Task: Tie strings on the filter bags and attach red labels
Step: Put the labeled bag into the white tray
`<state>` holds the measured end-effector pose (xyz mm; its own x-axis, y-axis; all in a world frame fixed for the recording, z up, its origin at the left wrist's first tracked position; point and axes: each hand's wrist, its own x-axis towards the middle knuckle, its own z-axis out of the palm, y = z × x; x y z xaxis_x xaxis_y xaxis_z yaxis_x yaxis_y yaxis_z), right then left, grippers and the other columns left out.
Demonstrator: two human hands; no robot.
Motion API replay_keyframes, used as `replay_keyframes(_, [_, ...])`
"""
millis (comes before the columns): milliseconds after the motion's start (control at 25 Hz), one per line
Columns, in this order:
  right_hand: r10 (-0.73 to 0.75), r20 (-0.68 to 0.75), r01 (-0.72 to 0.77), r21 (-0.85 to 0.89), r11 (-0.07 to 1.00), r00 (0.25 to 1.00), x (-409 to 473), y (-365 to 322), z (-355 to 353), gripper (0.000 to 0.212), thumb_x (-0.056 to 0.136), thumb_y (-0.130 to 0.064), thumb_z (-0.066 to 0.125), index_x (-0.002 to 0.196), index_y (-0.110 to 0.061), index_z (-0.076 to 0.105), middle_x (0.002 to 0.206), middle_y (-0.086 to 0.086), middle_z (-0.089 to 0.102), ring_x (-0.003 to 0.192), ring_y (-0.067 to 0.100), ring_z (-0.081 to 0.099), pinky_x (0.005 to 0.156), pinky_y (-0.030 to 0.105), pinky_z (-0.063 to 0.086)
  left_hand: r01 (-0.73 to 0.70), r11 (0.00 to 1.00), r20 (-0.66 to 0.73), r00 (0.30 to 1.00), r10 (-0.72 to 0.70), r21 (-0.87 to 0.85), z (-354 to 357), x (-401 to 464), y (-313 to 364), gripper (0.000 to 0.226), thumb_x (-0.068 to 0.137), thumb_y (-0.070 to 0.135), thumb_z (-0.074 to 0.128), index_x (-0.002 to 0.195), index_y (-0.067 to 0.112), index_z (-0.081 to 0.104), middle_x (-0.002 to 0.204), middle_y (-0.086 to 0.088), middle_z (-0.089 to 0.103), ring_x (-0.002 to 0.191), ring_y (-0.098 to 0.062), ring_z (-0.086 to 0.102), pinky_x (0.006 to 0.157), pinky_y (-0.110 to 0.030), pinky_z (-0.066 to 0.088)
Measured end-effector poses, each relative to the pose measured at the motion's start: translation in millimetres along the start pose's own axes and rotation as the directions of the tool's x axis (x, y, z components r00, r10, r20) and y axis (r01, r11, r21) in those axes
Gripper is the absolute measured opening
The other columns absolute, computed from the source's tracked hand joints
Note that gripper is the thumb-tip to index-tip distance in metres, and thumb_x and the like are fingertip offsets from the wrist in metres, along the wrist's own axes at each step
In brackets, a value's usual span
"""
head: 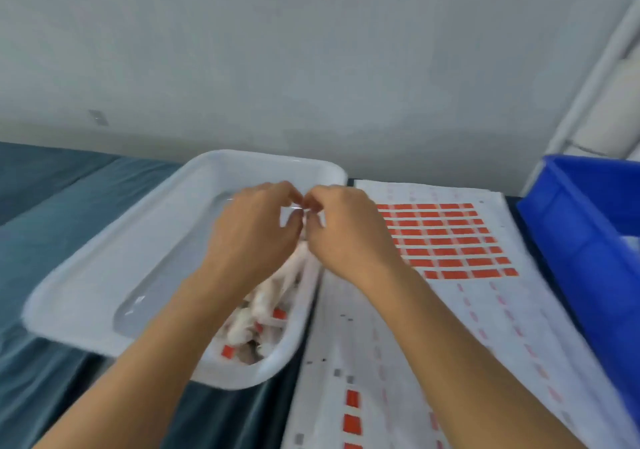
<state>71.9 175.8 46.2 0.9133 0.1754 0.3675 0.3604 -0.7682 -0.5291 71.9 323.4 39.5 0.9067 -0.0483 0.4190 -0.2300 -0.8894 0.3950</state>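
While several tagged filter bags (pixel 263 324) lie at the near right of the white tray (pixel 104 275), left hand (pixel 252 230) and right hand (pixel 346 233) pinch a string (pixel 301 209) above it, many red labels (pixel 446 240) unused on the sheet to the right.

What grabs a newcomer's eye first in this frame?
Both hands meet at centre, left hand and right hand pinching something small and blurred above the white tray. Right of the tray lies a label sheet with a block of red labels. A blue bin sits at far right.
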Motion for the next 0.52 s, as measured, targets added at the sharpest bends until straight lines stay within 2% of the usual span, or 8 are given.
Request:
replay_keyframes(120, [0.060,-0.100,-0.064,-0.030,0.998,0.993,-30,27,-48,0.013,0.091,-0.019,0.054,0.092,-0.020,0.067,0.085,0.004,0.072,0.079,0.030,0.064,0.063,0.039,0.050,-0.086,0.986,-0.070,0.995,0.077,-0.141,25,-18,66,0.025,0.089,0.030,0.040,0.095,0.030,0.064,0.090,0.010,0.067,0.079,-0.019,0.061,0.067,-0.041,0.049])
replay_keyframes(240, [0.205,-0.138,-0.220,-0.107,0.970,0.969,-74,70,-78,0.014,0.098,-0.023,0.054,0.101,-0.026,0.067,0.092,-0.005,0.073,0.073,0.015,0.058,0.056,0.023,0.037,-0.129,0.920,0.008,0.990,0.142,-0.369,69,-38,121,0.025,0.097,0.024,0.042,0.101,0.033,0.065,0.094,0.018,0.066,0.076,-0.004,0.057,0.064,-0.027,0.042])
replay_keyframes(320, [0.362,-0.093,-0.372,-0.149,0.916,0.928,-110,103,-90,0.016,0.104,-0.031,0.051,0.114,-0.031,0.064,0.104,-0.009,0.072,0.080,0.009,0.061,0.066,0.016,0.041,-0.083,0.867,0.165,0.969,0.186,-0.492,109,-52,152,0.022,0.103,0.017,0.051,0.107,0.033,0.066,0.099,0.019,0.069,0.087,0.001,0.063,0.073,-0.015,0.045])
replay_keyframes(400, [0.499,-0.005,-0.491,-0.188,0.851,0.867,-136,127,-87,0.018,0.106,-0.033,0.050,0.120,-0.030,0.061,0.111,-0.007,0.071,0.092,0.013,0.067,0.083,0.025,0.055,-0.015,0.859,0.318,0.926,0.205,-0.511,144,-68,166,0.020,0.104,0.019,0.057,0.114,0.033,0.066,0.107,0.015,0.071,0.093,0.000,0.064,0.082,-0.013,0.047])
replay_keyframes(440, [0.548,0.029,-0.531,-0.208,0.821,0.836,-146,136,-86,0.017,0.106,-0.033,0.051,0.120,-0.029,0.061,0.111,-0.005,0.070,0.094,0.015,0.068,0.089,0.031,0.057,-0.016,0.867,0.350,0.911,0.217,-0.498,158,-76,172,0.019,0.104,0.021,0.058,0.116,0.034,0.065,0.110,0.014,0.071,0.093,0.000,0.063,0.084,-0.014,0.047])
replay_keyframes(520, [0.587,0.047,-0.568,-0.204,0.798,0.808,-153,150,-89,0.015,0.105,-0.032,0.053,0.116,-0.027,0.062,0.107,-0.005,0.070,0.091,0.013,0.067,0.088,0.033,0.059,-0.033,0.877,0.356,0.906,0.228,-0.479,174,-84,179,0.018,0.102,0.027,0.061,0.117,0.037,0.064,0.111,0.016,0.071,0.092,-0.001,0.063,0.086,-0.017,0.049])
